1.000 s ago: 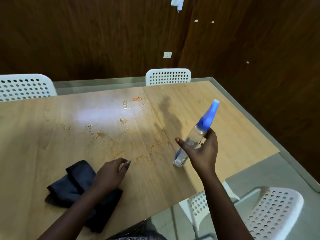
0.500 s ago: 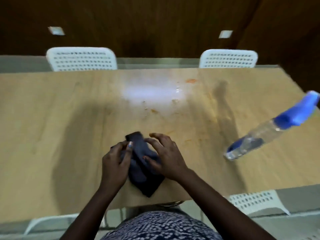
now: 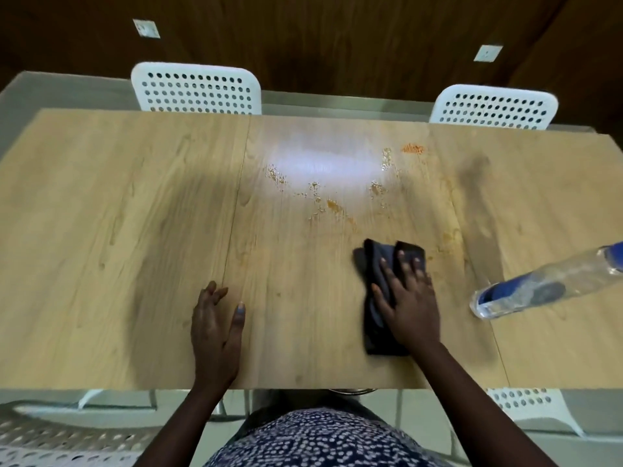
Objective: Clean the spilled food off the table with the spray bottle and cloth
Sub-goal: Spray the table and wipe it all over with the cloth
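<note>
The right hand (image 3: 409, 298) is pressing flat, fingers spread, on the dark folded cloth (image 3: 381, 284) lying just near of the orange spilled food (image 3: 337, 207) on the light wooden table (image 3: 118, 230), while the left hand (image 3: 215, 328) is resting open and empty, and the clear blue-topped spray bottle (image 3: 546, 288) is standing at the right.

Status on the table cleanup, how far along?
Spraying looks done: clear spray bottle with blue top stands aside, droplets near the spill. In hand: right hand presses the dark folded cloth flat. Left: orange food spill unwiped; left hand rests on the wooden table.
</note>
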